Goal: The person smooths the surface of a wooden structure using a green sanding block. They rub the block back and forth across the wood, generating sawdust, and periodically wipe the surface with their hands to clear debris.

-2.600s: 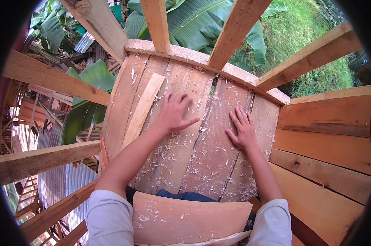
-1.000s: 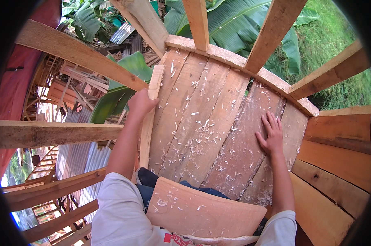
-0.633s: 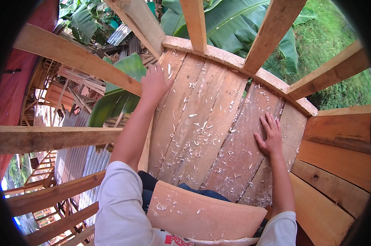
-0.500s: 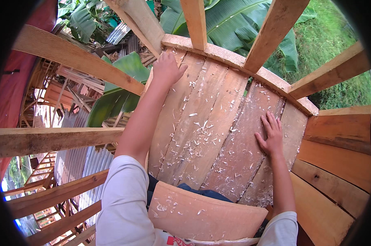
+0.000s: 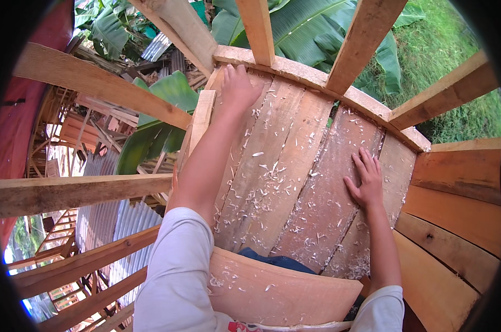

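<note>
My left hand (image 5: 239,87) is at the far left corner of a plank floor (image 5: 295,149) strewn with pale wood shavings. Its fingers point away from me with the thumb held out, and no object shows in it. Farther right, my right hand (image 5: 366,180) lies flat on a reddish-brown plank, fingers spread. Across my lap is a wide, smooth board (image 5: 283,288) with a few shavings on top. Beside my left forearm stands a short wooden strip (image 5: 202,119) at the floor's left edge.
Upright studs (image 5: 366,47) rise from a wooden sill (image 5: 295,71) along the far edge. Several timber rails (image 5: 84,191) cross on the left, with corrugated metal sheets (image 5: 129,238) below. Stacked plank boards (image 5: 455,205) form a wall at right. Banana leaves (image 5: 311,33) and grass lie outside.
My left hand and forearm have shifted to the right, baring the wooden strip at the left edge. The right hand stays in place on the plank.
</note>
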The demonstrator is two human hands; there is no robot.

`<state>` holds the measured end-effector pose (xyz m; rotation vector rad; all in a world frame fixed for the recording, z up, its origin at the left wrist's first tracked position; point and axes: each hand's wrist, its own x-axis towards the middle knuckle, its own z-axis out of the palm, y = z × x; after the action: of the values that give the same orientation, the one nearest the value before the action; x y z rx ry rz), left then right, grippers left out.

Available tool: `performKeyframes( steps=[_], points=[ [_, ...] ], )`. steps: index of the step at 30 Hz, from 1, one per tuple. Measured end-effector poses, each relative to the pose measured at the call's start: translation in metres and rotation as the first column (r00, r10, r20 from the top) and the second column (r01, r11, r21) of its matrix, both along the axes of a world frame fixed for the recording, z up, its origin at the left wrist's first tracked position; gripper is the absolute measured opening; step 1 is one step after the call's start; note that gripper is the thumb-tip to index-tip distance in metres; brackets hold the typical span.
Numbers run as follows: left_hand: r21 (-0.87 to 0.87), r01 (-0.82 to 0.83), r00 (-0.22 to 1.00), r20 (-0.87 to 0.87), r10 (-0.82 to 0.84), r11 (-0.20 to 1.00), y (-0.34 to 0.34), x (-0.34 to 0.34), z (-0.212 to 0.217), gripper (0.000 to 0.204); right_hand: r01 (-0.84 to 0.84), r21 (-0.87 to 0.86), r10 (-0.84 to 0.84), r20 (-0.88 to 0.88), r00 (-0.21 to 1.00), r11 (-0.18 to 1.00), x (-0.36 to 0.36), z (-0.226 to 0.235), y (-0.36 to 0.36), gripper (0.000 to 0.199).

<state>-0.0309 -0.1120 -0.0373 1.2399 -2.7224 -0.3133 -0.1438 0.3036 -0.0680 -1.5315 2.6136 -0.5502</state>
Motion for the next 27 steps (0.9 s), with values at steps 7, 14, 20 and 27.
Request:
performKeyframes(
  steps=[7,14,20,27],
  points=[
    [0.288,0.007,0.948,0.301,-0.098,0.958,0.0,0.009,0.008,0.082,0.003,-0.006,-0.003,0.003,1.0,1.0,-0.001,-0.005,0.001,0.068],
    [0.33,-0.041,0.999,0.016,0.038,0.943,-0.052,-0.008,0.025,0.061,0.0,0.002,0.0,-0.013,1.0,1.0,-0.001,-0.003,0.0,0.067],
    [0.033,0.079,0.981,0.173,-0.084,0.996,-0.085,-0.006,-0.033,0.062,-0.005,0.002,0.005,-0.01,1.0,1.0,-0.001,-0.002,0.0,0.067],
    [0.095,0.305,0.95,0.038,-0.31,0.947,-0.015,-0.014,-0.03,0.067,0.009,0.008,-0.009,-0.014,1.0,1.0,-0.002,-0.004,0.003,0.067]
  ],
)
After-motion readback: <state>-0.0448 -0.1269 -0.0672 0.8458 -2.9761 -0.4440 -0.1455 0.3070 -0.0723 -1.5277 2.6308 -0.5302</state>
